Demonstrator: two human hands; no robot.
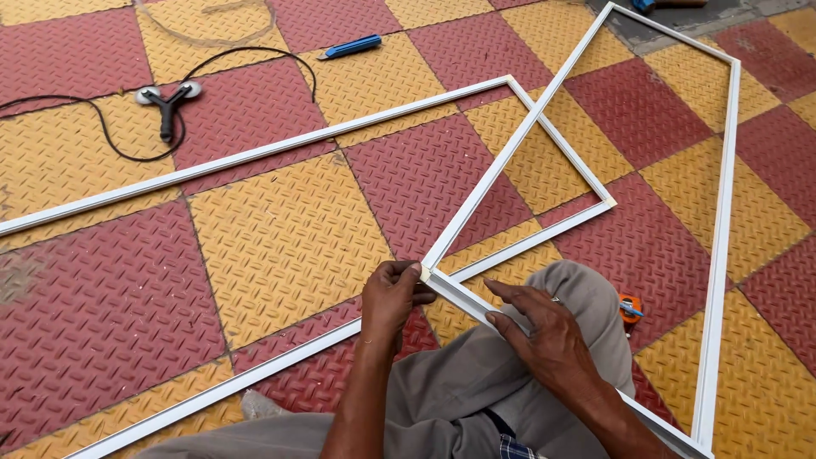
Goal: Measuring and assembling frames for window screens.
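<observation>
A white metal frame (718, 229) rests tilted across my lap, with its near corner between my hands. My left hand (391, 296) pinches that corner, fingers closed around the joint. On the frame's lower bar (463, 299), just right of the corner, lies my right hand (544, 331), fingers pressed along it. A second, larger white frame (255, 155) lies flat on the red and yellow checker-plate floor (280, 238), passing under the first one.
A black and silver roller tool (167, 100) with a black cable (102, 127) lies at the upper left. A blue utility knife (350, 47) sits at the top centre. An orange tape measure (629, 308) lies by my right knee.
</observation>
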